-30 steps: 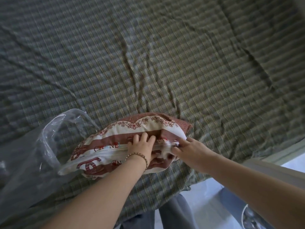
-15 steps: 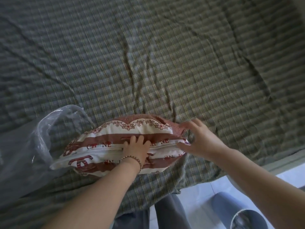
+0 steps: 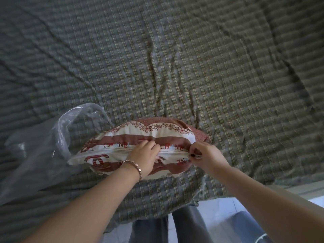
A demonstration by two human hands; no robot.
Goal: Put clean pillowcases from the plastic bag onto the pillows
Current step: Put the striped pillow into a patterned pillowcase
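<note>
Lower centre on the bed point(image 3: 175, 67), the pillowcase point(image 3: 140, 137) already covers a pillow. The left hand point(image 3: 143, 156) grips its seam, and the right hand point(image 3: 206, 155) fingers pinch the zip point(image 3: 192, 155). Closing it seems all that's left here. The plastic bag point(image 3: 43, 146) lies at left.

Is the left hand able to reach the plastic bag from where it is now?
Probably yes. The plastic bag lies on the bed sheet beside the pillowcase, on the side of the left hand, with nothing between them. That hand grips the pillowcase seam, so it must let go first.
</note>
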